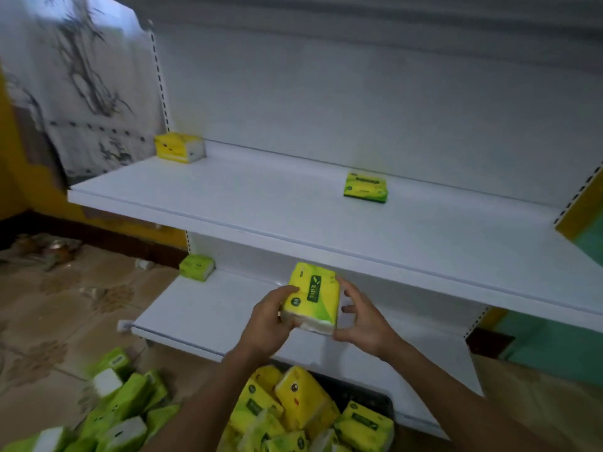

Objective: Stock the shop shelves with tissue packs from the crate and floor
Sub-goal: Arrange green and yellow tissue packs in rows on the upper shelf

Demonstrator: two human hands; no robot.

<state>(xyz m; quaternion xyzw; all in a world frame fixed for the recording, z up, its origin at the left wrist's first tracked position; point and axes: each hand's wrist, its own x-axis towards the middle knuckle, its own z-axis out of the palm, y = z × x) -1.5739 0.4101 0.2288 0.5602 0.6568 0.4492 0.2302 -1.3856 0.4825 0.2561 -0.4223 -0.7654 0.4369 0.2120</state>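
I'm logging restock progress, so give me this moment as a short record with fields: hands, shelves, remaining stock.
held pack: yellow-green tissue pack, in front of the lower shelf
left hand: grips its left end
right hand: fingers curled against its right side
upper shelf: yellow pack at back left; green pack towards the right
lower shelf: corner pack, green, at back left
crate: dark, heaped with packs
floor pile: green packs, left of the crate

Ink-painting hanging (pixel 81 93) left; yellow wall (pixel 13 190); teal panel (pixel 554 340) right.
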